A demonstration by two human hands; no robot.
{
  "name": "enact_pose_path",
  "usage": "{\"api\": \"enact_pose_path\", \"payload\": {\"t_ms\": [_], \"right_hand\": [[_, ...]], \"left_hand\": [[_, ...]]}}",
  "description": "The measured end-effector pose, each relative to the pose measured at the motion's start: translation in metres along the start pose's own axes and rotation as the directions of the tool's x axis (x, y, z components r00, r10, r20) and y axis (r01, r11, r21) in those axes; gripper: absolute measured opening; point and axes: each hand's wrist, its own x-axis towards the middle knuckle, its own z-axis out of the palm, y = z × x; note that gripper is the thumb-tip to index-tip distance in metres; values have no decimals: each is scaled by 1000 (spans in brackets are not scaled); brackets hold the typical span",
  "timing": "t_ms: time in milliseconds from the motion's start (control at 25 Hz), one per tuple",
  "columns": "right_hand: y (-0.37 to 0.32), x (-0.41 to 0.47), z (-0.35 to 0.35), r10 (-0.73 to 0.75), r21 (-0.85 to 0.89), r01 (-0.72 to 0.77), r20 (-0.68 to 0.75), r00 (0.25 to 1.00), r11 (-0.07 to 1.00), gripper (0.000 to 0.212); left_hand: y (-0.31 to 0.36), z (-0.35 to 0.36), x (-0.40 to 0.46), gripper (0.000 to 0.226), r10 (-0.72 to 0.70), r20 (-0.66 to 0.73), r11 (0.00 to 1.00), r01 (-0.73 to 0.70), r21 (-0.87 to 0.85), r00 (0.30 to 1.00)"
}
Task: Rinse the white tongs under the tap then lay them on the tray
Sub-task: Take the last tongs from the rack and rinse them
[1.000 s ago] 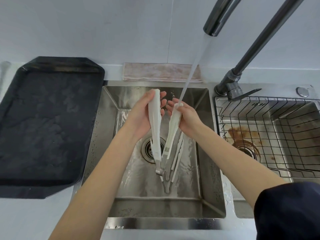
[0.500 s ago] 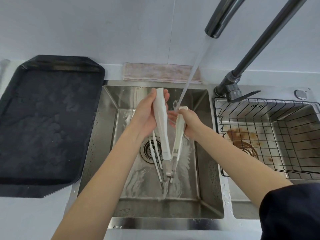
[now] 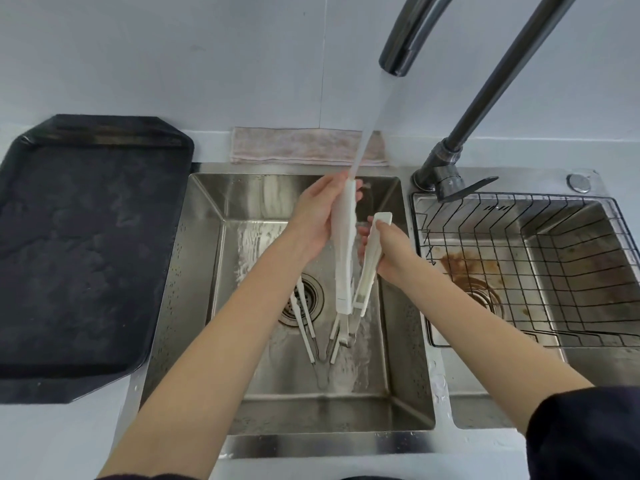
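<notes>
No text, label, brand, number or sign can be read anywhere in the frame; every surface in view is plain or too blurred to tell.

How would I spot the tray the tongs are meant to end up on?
Start at the steel sink under the running tap. On the counter immediately left lies the tray: large, flat, black, with clipped corners. The wire basket, by contrast, sits in the right-hand basin.
</notes>
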Motion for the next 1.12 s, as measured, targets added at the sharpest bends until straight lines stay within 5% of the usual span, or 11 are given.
{"api": "enact_pose_path", "payload": {"t_ms": [120, 200, 320, 440, 680, 1120], "right_hand": [[12, 1, -2, 19, -30, -22, -85, 996, 999, 11], [26, 3, -3, 28, -87, -38, -115, 993, 995, 11], [51, 1, -1, 64, -179, -86, -126, 990, 980, 14], [74, 2, -11, 86, -284, -145, -209, 974, 948, 16], [100, 15, -27, 208, -350, -294, -261, 942, 890, 50], [153, 42, -42, 88, -541, -244, -298, 950, 805, 55]], "left_hand": [[-12, -26, -6, 14, -9, -123, 989, 27, 148, 992], [-29, -45, -12, 37, -27, -145, 939, 75, 335, 989], [-59, -60, -24, 71, -83, -137, 787, 149, 599, 987], [-83, -73, -26, 79, -159, -158, 621, 224, 751, 974], [-104, -93, -34, 68, -247, -204, 642, 318, 698, 947], [-133, -117, -23, 80, -167, -287, 619, 327, 714, 943]]}}
